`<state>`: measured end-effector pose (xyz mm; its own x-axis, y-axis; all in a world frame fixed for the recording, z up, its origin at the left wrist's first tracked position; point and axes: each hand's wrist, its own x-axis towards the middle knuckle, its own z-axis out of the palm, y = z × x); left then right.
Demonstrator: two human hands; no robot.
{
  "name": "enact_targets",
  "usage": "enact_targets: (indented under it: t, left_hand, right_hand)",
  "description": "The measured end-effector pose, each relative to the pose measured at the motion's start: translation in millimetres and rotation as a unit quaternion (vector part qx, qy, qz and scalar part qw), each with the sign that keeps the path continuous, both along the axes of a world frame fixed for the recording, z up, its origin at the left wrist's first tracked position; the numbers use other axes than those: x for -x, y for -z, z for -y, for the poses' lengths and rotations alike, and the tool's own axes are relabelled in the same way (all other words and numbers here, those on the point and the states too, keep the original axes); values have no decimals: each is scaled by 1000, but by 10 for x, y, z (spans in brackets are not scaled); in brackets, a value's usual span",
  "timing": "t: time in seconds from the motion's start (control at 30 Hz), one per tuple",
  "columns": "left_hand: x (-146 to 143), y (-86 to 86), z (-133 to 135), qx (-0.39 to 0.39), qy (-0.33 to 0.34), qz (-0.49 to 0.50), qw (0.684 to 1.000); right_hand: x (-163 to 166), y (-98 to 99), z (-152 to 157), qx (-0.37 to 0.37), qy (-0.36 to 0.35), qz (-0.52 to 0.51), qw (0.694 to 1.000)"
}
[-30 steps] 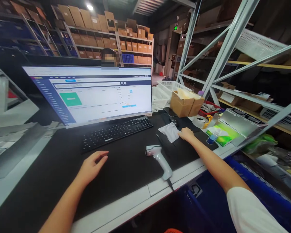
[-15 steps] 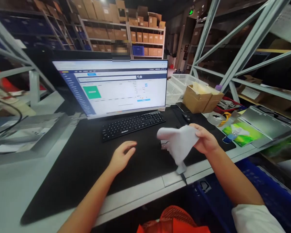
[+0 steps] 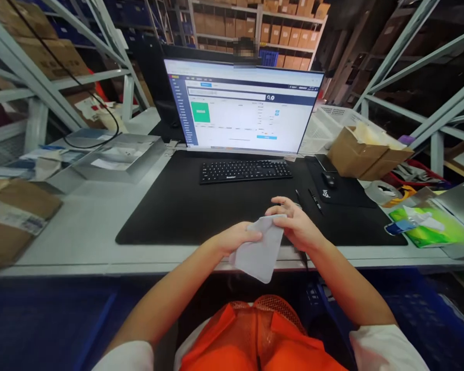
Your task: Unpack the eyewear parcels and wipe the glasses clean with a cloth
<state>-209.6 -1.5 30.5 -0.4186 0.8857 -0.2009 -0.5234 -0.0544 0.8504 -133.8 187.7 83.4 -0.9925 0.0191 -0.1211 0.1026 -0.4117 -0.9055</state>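
A thin, soft white sheet (image 3: 260, 253), folded over on itself, hangs above the front edge of the desk. Whether it is tissue or cloth, I cannot tell. My left hand (image 3: 235, 238) is closed on its left edge, with the thumb lying on top. At the upper right corner, my right hand (image 3: 300, 226) pinches it, while some fingers of that hand stretch out beyond it. Beneath both hands lies a black desk mat (image 3: 170, 206). Just past the right hand, a black pen (image 3: 315, 201) rests on the mat.
A monitor (image 3: 232, 113) stands behind a black keyboard (image 3: 245, 171). To the right are a mouse (image 3: 328, 179), a cardboard box (image 3: 358, 154), a tape roll (image 3: 382, 192) and a green tissue pack (image 3: 429, 226). A grey tray (image 3: 126, 172) and a carton (image 3: 19, 221) stand at left.
My left hand, open and apart before, now grips the white sheet. My right hand has brought the sheet toward my body. The view has turned left and tilted down.
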Motion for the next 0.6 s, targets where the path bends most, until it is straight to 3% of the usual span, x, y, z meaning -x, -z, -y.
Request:
enact_targets:
  t: [0.07,0.17,0.23,0.3,0.33,0.37,0.43,0.47,0.5,0.53,0.6]
  left_hand:
    - [-88,-15,76,-2,-41,-6,999]
    - [-207,-99,199,3,-89,-51,995]
    - [-279,-188,304,29,-114,-126,985]
    - [-343,-277,422,82,-172,-228,955]
    - [-375,-309,478,113,-229,-289,923]
    - [-412,-321,528,144,-307,-355,871]
    - [-512,-259,600,169,-472,-488,714]
    - [-577,-174,624,158,-519,-550,635]
    - [-649,-55,646,139,-525,-609,578]
    - [-726,91,672,122,-492,-663,551]
    - [-872,397,760,129,-331,-740,571]
  right_hand:
    - [-55,66,129,35,16,4,999]
    - [-121,211,354,46,-28,27,998]
    - [-156,289,493,38,-42,30,998]
    - [-184,323,621,41,-17,26,999]
    - [-197,323,685,48,0,21,999]
    - [-210,313,753,59,21,12,998]
    - [-239,270,892,88,60,-8,994]
    - [-258,239,956,106,66,-11,992]
    - [-280,203,1009,127,57,-6,990]
    - [-303,163,1046,150,41,3,988]
    - [-347,72,1062,201,22,16,979]
